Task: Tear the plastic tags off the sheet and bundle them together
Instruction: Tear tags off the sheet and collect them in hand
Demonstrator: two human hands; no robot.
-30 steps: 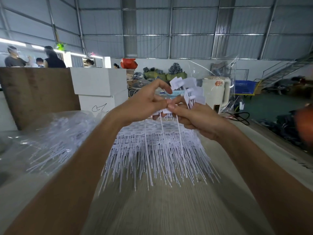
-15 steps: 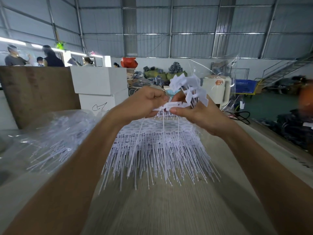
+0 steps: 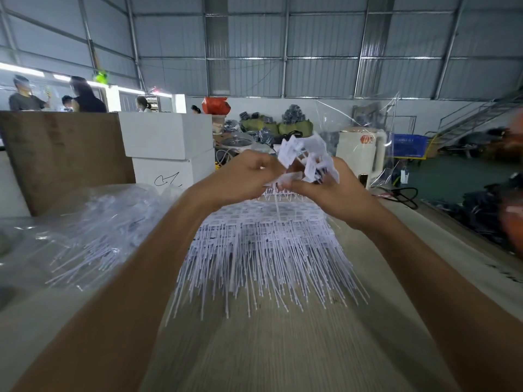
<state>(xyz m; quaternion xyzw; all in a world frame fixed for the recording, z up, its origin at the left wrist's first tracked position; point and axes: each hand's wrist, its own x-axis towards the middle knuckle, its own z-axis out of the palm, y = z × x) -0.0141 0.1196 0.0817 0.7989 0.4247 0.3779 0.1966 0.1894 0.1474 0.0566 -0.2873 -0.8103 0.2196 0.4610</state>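
A stack of white plastic tag sheets [image 3: 266,244] lies on the table, thin tails fanning toward me. Above its far end my right hand [image 3: 334,190] holds a bundle of torn-off tags [image 3: 307,157], their flat white heads sticking up between the fingers. My left hand [image 3: 243,176] is closed beside it, pinching a white strip of tags [image 3: 283,179] that both hands grip where they meet. One thin tail [image 3: 276,205] hangs down from the strip toward the stack.
A clear plastic bag of more tags [image 3: 85,239] lies at the left. Behind it stand a brown board [image 3: 62,157] and white boxes [image 3: 169,148]. A white kettle [image 3: 362,151] and clear film are behind my hands. The table edge [image 3: 452,233] runs along the right.
The hands have risen slightly and twisted against each other. The strip that hung with several tails between them now shows one tail, and the bundle's heads have bunched up higher.
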